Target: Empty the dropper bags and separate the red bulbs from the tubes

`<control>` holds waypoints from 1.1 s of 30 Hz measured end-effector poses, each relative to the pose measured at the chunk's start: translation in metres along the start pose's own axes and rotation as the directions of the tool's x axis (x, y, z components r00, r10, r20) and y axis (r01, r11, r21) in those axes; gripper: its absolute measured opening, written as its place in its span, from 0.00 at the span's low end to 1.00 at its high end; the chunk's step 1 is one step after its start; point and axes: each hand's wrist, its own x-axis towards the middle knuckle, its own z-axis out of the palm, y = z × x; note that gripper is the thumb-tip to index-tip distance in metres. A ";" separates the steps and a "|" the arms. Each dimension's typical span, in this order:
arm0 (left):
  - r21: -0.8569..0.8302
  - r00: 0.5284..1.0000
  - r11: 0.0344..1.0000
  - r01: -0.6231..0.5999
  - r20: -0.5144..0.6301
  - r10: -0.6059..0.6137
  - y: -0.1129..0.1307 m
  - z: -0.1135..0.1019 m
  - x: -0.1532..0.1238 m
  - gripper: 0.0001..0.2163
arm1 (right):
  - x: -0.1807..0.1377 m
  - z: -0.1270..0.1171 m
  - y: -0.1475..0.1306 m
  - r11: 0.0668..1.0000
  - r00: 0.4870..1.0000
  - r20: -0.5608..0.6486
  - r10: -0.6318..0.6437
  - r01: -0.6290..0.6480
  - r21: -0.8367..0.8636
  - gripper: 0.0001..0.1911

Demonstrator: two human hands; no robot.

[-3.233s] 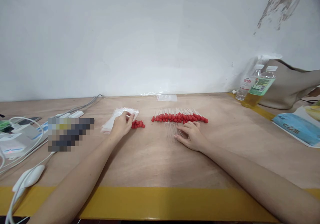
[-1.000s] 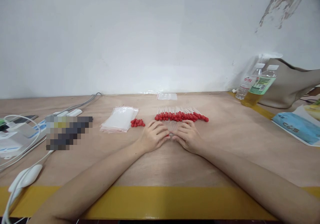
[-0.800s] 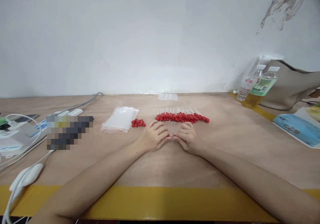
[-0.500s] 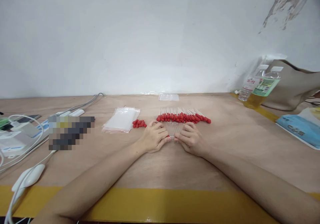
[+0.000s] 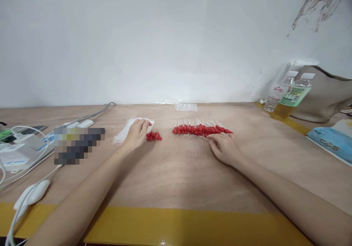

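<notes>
My left hand (image 5: 136, 134) lies over a stack of clear plastic bags (image 5: 121, 136), its fingers bent, with a small red cap (image 5: 150, 123) at its fingertips. A small pile of loose red caps (image 5: 154, 136) sits just right of it. My right hand (image 5: 224, 147) is at the near edge of a row of red-capped glass droppers (image 5: 202, 129), pinching a thin glass tube (image 5: 205, 138) that points left. Several bare glass tubes (image 5: 193, 147) lie between the hands.
On the left are white cables, chargers and a power strip (image 5: 24, 147). One more clear bag (image 5: 186, 107) lies by the wall. Two bottles (image 5: 287, 94), a beige bag (image 5: 324, 95) and a blue packet (image 5: 330, 143) stand at the right. Yellow tape (image 5: 176, 226) marks the front edge.
The hands were together at the bare tubes with a red cap between them. They have parted: the left went back to the bags and loose caps, the right moved up to the dropper row.
</notes>
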 end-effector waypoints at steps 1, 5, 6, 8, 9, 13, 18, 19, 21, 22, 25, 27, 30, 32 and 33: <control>0.021 1.000 1.000 0.022 0.012 -0.022 -0.005 0.000 0.002 0.13 | 0.000 0.000 -0.002 1.000 1.000 0.006 0.008 -0.008 0.005 0.08; 0.145 0.980 0.975 0.166 0.083 -0.179 -0.019 0.004 0.004 0.12 | -0.001 0.002 -0.009 1.000 1.000 -0.012 0.003 -0.003 -0.007 0.04; 0.163 0.975 0.968 0.189 0.090 -0.205 -0.021 0.004 0.004 0.12 | -0.001 0.002 -0.011 1.000 1.000 -0.015 -0.001 0.001 -0.011 0.04; 0.169 0.972 0.964 0.205 0.082 -0.221 -0.024 0.005 0.004 0.12 | -0.001 0.005 -0.012 1.000 1.000 -0.016 -0.006 0.006 -0.013 0.05; 0.168 0.973 0.964 0.206 0.072 -0.221 -0.025 0.005 0.005 0.11 | -0.001 0.006 -0.013 1.000 1.000 -0.017 -0.008 0.008 -0.012 0.05; 0.236 0.968 0.947 0.219 0.065 -0.240 -0.031 0.005 0.007 0.09 | -0.001 0.007 -0.016 1.000 0.999 -0.037 -0.013 0.013 0.001 0.07; 0.282 0.952 0.929 0.240 0.120 -0.282 -0.038 0.009 0.007 0.10 | -0.002 0.004 -0.021 0.999 0.999 -0.027 -0.026 0.027 0.019 0.08; 0.284 0.953 0.929 0.236 0.117 -0.278 -0.038 0.009 0.007 0.11 | -0.002 0.003 -0.022 0.999 0.999 -0.026 -0.030 0.031 0.020 0.08; 0.298 0.959 0.928 0.225 0.100 -0.265 -0.039 0.009 0.008 0.12 | -0.002 0.003 -0.023 0.999 0.999 -0.019 -0.038 0.038 0.018 0.08; 0.308 0.962 0.926 0.219 0.089 -0.257 -0.039 0.009 0.008 0.13 | -0.003 0.003 -0.023 0.999 0.999 -0.012 -0.042 0.042 0.017 0.08; 0.328 0.975 0.924 0.198 0.034 -0.221 -0.035 0.006 0.007 0.13 | -0.004 0.005 -0.025 0.999 0.999 0.002 -0.051 0.051 0.018 0.09; 0.319 0.986 0.934 0.163 -0.022 -0.164 -0.028 0.004 0.005 0.13 | -0.004 0.006 -0.026 0.998 0.998 0.003 -0.055 0.055 0.026 0.09; 0.304 0.996 0.951 0.057 -0.077 -0.035 -0.011 0.007 0.002 0.12 | -0.003 0.005 -0.027 0.996 0.998 0.008 -0.055 0.054 0.074 0.09; 0.310 0.997 0.949 -0.058 -0.039 0.073 0.000 0.015 0.001 0.11 | -0.002 0.004 -0.027 0.991 0.999 0.025 -0.022 0.019 0.132 0.09; 0.313 0.992 0.942 -0.121 0.009 0.124 0.005 0.020 0.002 0.10 | -0.002 0.003 -0.026 0.987 0.999 0.036 0.002 -0.008 0.162 0.10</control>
